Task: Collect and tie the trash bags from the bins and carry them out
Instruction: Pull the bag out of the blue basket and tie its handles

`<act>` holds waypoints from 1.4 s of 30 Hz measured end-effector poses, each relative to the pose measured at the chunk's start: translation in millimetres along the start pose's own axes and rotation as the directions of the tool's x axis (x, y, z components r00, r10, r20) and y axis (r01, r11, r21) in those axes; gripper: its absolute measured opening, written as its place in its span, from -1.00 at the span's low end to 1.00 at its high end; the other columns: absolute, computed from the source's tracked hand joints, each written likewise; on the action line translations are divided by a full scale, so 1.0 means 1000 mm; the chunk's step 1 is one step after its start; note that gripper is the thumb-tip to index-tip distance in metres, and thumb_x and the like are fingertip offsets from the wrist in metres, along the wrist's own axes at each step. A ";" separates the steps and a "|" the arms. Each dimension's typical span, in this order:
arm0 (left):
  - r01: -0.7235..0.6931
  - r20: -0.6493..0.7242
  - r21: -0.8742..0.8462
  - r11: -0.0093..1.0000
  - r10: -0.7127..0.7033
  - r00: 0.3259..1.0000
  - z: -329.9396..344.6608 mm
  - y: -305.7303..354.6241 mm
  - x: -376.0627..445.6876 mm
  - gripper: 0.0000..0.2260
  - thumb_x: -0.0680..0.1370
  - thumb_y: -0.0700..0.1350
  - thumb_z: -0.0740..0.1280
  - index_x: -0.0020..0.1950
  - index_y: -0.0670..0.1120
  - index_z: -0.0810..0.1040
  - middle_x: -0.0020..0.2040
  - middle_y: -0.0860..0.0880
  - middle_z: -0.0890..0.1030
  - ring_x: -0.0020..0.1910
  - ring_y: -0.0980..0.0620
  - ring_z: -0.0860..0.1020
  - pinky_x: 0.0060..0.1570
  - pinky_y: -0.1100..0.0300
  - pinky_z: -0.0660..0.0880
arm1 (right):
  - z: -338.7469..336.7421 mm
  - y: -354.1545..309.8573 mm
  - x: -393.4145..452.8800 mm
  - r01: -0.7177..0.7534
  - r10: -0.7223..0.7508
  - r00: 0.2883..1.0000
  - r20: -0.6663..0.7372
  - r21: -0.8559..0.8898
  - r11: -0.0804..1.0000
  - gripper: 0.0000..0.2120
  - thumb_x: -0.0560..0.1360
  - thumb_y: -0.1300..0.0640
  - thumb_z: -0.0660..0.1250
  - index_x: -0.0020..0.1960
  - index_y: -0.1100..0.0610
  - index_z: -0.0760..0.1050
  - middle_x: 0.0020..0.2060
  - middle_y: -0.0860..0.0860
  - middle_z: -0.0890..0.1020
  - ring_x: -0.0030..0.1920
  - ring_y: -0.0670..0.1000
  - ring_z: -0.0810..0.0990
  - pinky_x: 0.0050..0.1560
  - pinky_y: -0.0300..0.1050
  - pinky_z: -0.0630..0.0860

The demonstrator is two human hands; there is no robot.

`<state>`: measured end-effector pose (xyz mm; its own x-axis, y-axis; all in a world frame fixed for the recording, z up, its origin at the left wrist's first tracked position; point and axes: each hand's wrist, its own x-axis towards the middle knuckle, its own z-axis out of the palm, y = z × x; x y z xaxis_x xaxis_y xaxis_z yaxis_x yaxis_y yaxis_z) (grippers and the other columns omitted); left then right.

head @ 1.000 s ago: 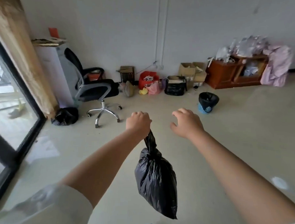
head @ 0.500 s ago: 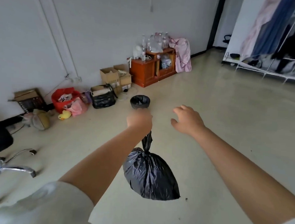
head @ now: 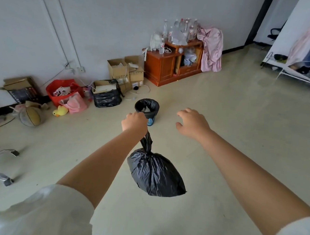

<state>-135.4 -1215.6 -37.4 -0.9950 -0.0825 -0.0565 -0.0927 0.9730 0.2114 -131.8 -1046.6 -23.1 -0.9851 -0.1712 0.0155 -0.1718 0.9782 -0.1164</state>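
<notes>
Presently, head view: the left hand (head: 134, 121) grips the twisted neck of one tied trash bag (head: 155, 174), hanging above the floor; the right hand (head: 193, 124) is empty, fingers loosely spread. One lined bin (head: 147, 108) stands ahead. Judged step: carrying between bins. Next: reach the bin, gather its liner.

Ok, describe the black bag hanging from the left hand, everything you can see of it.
The black trash bag is thin, crinkled, glossy plastic, opaque, so its contents are hidden. Its neck is gathered and knotted above a bulging body, with a twisted tail running up into the left hand, whose curled fingers grip it. The bag hangs clear of the floor, its bottom tapering to a corner at lower right. Nothing but that hand touches it; the right hand is apart.
</notes>
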 end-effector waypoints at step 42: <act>0.348 0.344 0.129 0.929 -0.371 0.862 0.289 -0.217 0.815 -0.75 0.63 -0.12 0.10 0.19 -0.19 0.46 0.16 -0.12 0.50 0.19 -0.11 0.43 0.13 0.07 0.40 | 0.381 -0.021 0.890 0.231 -0.264 0.873 0.410 0.130 0.964 -0.73 0.52 0.20 0.16 0.14 0.31 0.47 0.12 0.20 0.55 0.20 0.21 0.42 0.18 0.09 0.41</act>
<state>-915.7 -1431.9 -411.3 -0.8108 -0.3580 -0.4630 -0.4275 0.9026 0.0508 -1003.4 -1264.5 -384.8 -0.8127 -0.4558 -0.3630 -0.3923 0.8886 -0.2377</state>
